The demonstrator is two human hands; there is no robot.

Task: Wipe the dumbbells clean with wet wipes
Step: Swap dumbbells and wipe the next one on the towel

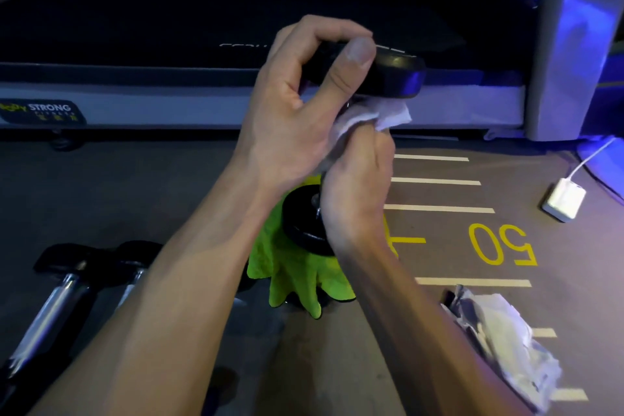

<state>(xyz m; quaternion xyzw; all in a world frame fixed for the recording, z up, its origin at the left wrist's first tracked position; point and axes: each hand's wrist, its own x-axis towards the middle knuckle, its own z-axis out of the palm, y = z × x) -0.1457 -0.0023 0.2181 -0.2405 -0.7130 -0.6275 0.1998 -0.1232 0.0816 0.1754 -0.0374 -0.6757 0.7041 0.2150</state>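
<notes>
Head view: left hand [290, 105] grips upper plate of upright dumbbell [381, 73], long axis vertical; right hand [354, 189] directly below clasps wet wipe [381, 115] around handle.

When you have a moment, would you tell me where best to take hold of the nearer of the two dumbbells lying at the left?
Probably by its bare metal handle, coming from above with the fingers wrapped across it. The dumbbell lies flat on the floor, and the bar is slim and exposed between the bulky black heads, which look too wide for one hand.
</notes>
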